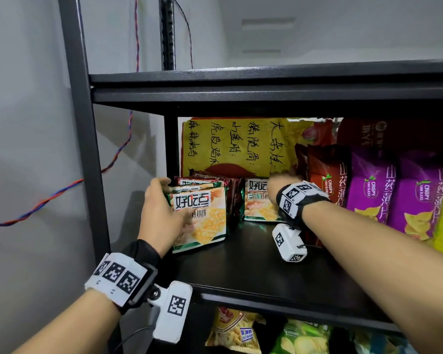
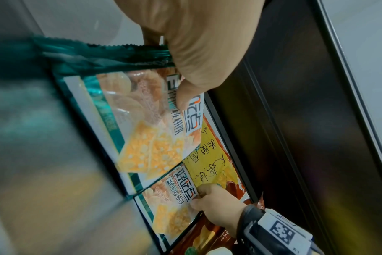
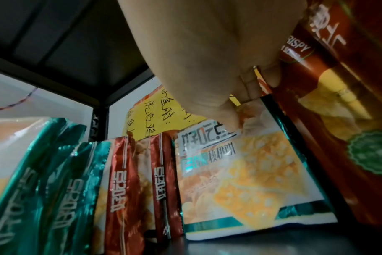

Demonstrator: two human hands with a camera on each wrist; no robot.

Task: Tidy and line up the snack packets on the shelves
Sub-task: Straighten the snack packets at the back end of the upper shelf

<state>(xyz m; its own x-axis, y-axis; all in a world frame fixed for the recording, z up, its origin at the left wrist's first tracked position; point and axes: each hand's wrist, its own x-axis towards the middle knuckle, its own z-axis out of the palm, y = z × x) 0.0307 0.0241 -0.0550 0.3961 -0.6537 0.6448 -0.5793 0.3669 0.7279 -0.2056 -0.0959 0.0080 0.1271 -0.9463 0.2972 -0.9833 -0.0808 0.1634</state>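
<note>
A: What is the left hand [image 1: 156, 210] doing?

B: It grips the front green cracker packet [image 1: 201, 221] by its left edge, thumb across the printed face and fingers wrapped behind. That packet stands upright at the left end of the middle shelf [image 1: 253, 264], first in a short row.

A: What is behind it?

B: More green packets of the same kind, then a couple of red ones [image 3: 129, 189], all upright and pressed close together.

A: And the right hand [image 1: 281, 183]?

B: It pinches the top edge of a second green packet [image 1: 260, 204], thumb on the front near the logo and fingers curled over behind. That one stands further back on the same shelf, just right of the row, leaning slightly backward.

A: What is next to it?

B: A brown chip bag [image 1: 326, 175] touches its right side, then two purple chip bags [image 1: 391, 190] further right. A yellow sheet with handwriting [image 1: 230, 146] stands against the back of the shelf behind the crackers.

A: Anything below?

B: A yellow bag [image 1: 234, 330] and a green bag [image 1: 299, 338] on the lower shelf, partly hidden.
</note>
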